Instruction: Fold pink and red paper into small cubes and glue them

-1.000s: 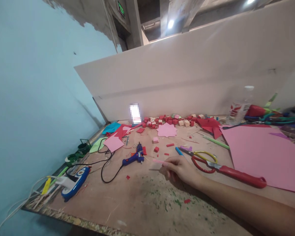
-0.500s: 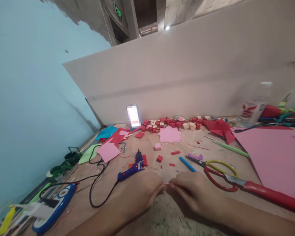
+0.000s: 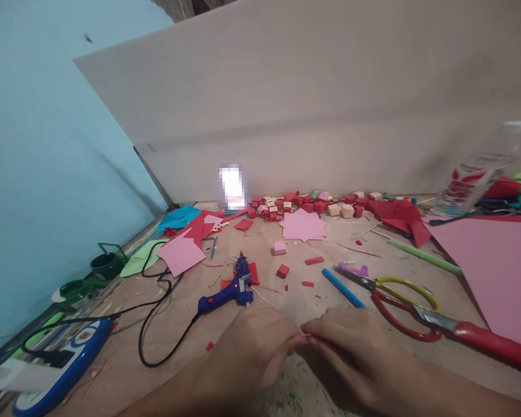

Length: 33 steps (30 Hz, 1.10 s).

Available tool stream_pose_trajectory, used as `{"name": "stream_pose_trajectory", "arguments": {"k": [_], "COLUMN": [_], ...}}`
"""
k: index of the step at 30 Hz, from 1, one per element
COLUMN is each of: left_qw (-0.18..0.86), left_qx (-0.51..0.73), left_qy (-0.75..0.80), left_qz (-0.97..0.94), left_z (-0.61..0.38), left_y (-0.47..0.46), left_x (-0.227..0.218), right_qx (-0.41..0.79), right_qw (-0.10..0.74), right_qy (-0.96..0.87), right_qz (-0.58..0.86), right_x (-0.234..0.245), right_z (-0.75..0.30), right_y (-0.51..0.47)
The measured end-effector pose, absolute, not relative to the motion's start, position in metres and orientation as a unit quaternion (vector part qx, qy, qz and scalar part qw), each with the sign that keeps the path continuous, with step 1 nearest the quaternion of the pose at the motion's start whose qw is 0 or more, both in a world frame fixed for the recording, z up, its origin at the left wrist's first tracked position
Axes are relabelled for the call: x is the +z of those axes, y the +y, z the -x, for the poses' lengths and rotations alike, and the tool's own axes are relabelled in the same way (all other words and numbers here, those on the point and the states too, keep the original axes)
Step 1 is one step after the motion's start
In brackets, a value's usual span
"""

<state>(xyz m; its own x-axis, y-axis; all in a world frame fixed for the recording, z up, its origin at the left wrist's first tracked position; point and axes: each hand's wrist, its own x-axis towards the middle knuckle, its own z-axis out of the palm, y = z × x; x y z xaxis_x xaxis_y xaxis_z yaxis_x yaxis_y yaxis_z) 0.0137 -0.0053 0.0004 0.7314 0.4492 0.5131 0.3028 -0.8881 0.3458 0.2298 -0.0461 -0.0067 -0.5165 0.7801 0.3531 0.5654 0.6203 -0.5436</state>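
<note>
While curled nearly shut, left hand point(image 3: 252, 353) and right hand point(image 3: 351, 350) pinch one pink strip point(image 3: 304, 337) between them, mostly hidden by fingertips; glue gun point(image 3: 226, 292) on counter point(image 3: 121, 376) at 11 o'clock.

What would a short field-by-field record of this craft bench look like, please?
Left hand: left hand pinches a pink piece at the fingertips
Right hand: right hand pinches the same piece from the other side
Near the hands: blue glue gun, corded; blue stick; scissors
Right side: large pink sheet; plastic bottle
By the back board: small red and pale blocks
Surface: wooden table, paper scraps scattered
</note>
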Motion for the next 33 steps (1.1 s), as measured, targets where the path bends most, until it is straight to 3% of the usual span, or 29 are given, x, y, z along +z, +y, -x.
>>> {"name": "stream_pose_trajectory", "arguments": {"k": [10,16,33], "left_qw": [0.193,0.233,0.352], "left_qx": [0.314,0.301,0.284], "left_qy": [0.230,0.221,0.283], "left_qz": [-0.901,-0.898,-0.846], "left_z": [-0.013,-0.015,-0.015], "left_y": [-0.001,-0.007,-0.007], "left_x": [0.007,0.006,0.009], "right_qx": [0.235,0.193,0.211], "right_qw": [0.296,0.289,0.304], "right_qy": [-0.833,-0.863,-0.866], "right_qz": [0.404,0.366,0.337], "right_x": [-0.003,-0.006,-0.005], "right_z": [-0.231,-0.230,-0.232], "right_y": [-0.042,-0.043,-0.045]}}
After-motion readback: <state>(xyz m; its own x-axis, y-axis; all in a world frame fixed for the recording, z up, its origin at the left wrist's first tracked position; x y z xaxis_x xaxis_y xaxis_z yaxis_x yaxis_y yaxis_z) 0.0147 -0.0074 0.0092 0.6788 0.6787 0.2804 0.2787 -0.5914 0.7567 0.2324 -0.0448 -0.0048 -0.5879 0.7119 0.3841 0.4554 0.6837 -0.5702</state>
